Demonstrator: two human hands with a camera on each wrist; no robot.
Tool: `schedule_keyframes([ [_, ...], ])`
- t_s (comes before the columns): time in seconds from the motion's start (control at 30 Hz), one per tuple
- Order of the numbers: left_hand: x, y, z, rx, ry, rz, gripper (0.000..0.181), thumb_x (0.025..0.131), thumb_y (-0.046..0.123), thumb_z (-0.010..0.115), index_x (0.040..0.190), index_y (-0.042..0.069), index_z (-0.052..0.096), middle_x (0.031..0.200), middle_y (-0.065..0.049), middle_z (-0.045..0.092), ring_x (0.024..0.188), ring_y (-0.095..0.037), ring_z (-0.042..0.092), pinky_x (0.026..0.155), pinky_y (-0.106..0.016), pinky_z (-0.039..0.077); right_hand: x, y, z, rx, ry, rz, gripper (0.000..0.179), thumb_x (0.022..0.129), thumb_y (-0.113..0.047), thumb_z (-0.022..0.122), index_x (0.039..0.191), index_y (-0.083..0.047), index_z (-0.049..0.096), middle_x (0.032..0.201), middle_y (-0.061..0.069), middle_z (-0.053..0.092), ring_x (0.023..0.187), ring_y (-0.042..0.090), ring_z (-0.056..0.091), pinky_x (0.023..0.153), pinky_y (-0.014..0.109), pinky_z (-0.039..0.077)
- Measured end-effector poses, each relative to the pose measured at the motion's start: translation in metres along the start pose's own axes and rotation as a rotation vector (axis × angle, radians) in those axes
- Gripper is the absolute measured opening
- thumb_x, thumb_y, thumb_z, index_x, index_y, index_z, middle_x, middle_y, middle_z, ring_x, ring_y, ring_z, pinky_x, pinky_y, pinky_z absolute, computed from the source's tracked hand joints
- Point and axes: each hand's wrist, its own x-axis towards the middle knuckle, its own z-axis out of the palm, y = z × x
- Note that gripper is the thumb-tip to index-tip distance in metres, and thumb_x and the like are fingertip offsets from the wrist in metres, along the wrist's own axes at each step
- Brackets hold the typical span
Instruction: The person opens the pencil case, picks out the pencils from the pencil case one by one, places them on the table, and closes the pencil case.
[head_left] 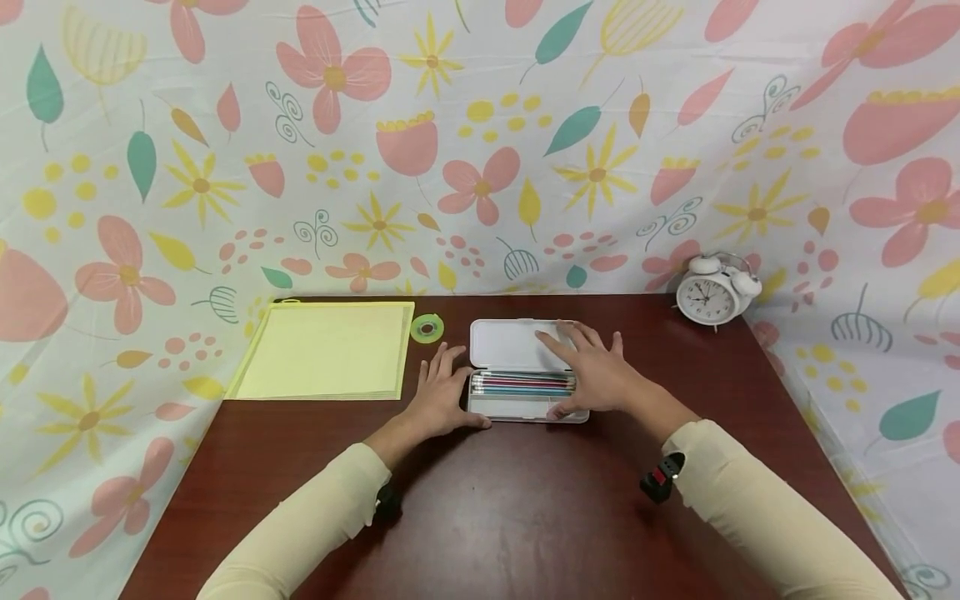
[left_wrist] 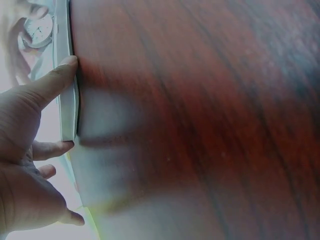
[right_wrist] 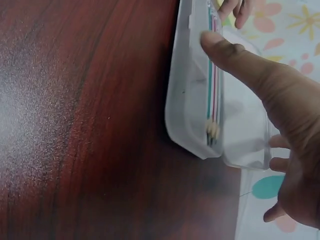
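A translucent white pencil case (head_left: 510, 407) lies on the table with its lid (head_left: 506, 343) folded back. Several pencils (head_left: 521, 383) lie lengthwise in its rear compartment; in the right wrist view, sharpened tips show at the right end. At the left end is my left hand (head_left: 438, 396), thumb along the front edge and index finger at the side, fingers spread. My right hand (head_left: 600, 375) spans the right end, thumb over the front part and fingers reaching over the lid. In the left wrist view, the left thumb (left_wrist: 52, 82) touches the front wall of the case.
A yellow zip folder (head_left: 322, 350) lies on the left of the dark wooden table (head_left: 487, 508). A green tape roll (head_left: 427, 328) sits between folder and case. At the back right stands a white alarm clock (head_left: 708, 296). Flower-printed cloth (head_left: 480, 125) hangs behind the table.
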Motion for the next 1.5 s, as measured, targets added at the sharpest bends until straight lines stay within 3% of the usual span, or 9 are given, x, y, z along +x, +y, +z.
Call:
schedule_keyframes([
  [0.33,0.000,-0.003,0.000,0.048,-0.015,0.011,0.089,0.078,0.059,0.098,0.147,0.012,0.067,0.178,-0.012,0.026,0.173,-0.043,0.008,0.134,-0.076,0.016,0.012,0.010,0.012,0.076,-0.123,0.021,0.148,0.057,-0.076,0.100,0.178,-0.036,0.023,0.185,0.019,0.015,0.169,0.053,0.012,0.113,0.100,0.007],
  [0.57,0.000,-0.009,-0.008,-0.030,-0.040,0.061,0.092,0.081,0.066,0.092,0.147,0.009,0.065,0.178,-0.016,0.027,0.171,-0.047,0.013,0.131,-0.081,0.015,0.015,0.015,0.015,0.110,-0.197,0.039,0.135,0.070,-0.063,0.101,0.178,-0.034,0.025,0.185,0.020,0.017,0.168,0.052,0.019,0.114,0.099,0.011],
  [0.7,0.005,-0.012,-0.015,-0.032,-0.067,0.067,0.100,0.080,0.065,0.093,0.154,0.008,0.057,0.177,-0.018,0.030,0.169,-0.044,0.024,0.133,-0.075,0.021,0.015,0.017,0.018,0.134,-0.212,0.047,0.132,0.073,-0.057,0.101,0.178,-0.035,0.024,0.186,0.017,0.015,0.169,0.051,0.018,0.116,0.098,0.010],
  [0.8,0.011,-0.013,-0.020,-0.037,-0.120,0.078,0.116,0.081,0.060,0.095,0.166,0.004,0.041,0.181,-0.020,0.026,0.170,-0.043,0.025,0.137,-0.067,0.022,0.016,0.018,0.018,0.140,-0.210,0.046,0.131,0.074,-0.057,0.101,0.178,-0.035,0.024,0.186,0.016,0.014,0.170,0.050,0.018,0.116,0.098,0.009],
  [0.93,0.018,-0.018,-0.022,-0.070,-0.202,0.114,0.131,0.083,0.059,0.094,0.175,0.000,0.021,0.185,-0.021,0.015,0.173,-0.044,0.014,0.139,-0.064,0.018,0.018,0.017,0.019,0.136,-0.203,0.035,0.131,0.073,-0.059,0.100,0.177,-0.035,0.026,0.186,0.016,0.015,0.168,0.050,0.021,0.115,0.098,0.010],
  [1.07,0.022,-0.022,-0.021,-0.068,-0.245,0.124,0.136,0.084,0.063,0.091,0.177,0.001,0.014,0.187,-0.019,0.009,0.174,-0.042,0.008,0.138,-0.068,0.014,0.018,0.017,0.019,0.151,-0.203,0.031,0.131,0.072,-0.060,0.101,0.177,-0.036,0.027,0.186,0.013,0.015,0.170,0.048,0.020,0.117,0.098,0.010],
  [1.3,0.025,-0.029,-0.016,-0.013,-0.263,0.122,0.136,0.086,0.073,0.083,0.178,0.006,0.010,0.188,-0.015,0.006,0.176,-0.036,0.004,0.141,-0.063,0.008,0.017,0.017,0.019,0.136,-0.152,-0.018,0.130,0.068,-0.065,0.101,0.175,-0.034,0.034,0.183,0.012,0.024,0.167,0.047,0.027,0.116,0.098,0.011],
  [1.4,0.026,-0.030,-0.015,-0.008,-0.269,0.115,0.137,0.086,0.076,0.081,0.178,0.007,0.007,0.188,-0.014,0.005,0.176,-0.035,0.004,0.141,-0.061,0.007,0.013,0.010,0.019,0.123,-0.106,-0.057,0.119,0.072,-0.066,0.098,0.172,-0.033,0.043,0.178,0.010,0.037,0.164,0.046,0.034,0.118,0.096,0.014],
  [1.5,0.026,-0.029,-0.015,-0.013,-0.276,0.108,0.137,0.086,0.077,0.080,0.178,0.007,0.006,0.188,-0.014,0.004,0.176,-0.034,0.003,0.141,-0.060,0.006,0.012,-0.002,0.024,0.107,-0.016,-0.118,0.091,0.082,-0.062,0.093,0.160,-0.028,0.060,0.165,0.007,0.055,0.154,0.040,0.049,0.120,0.092,0.022],
])
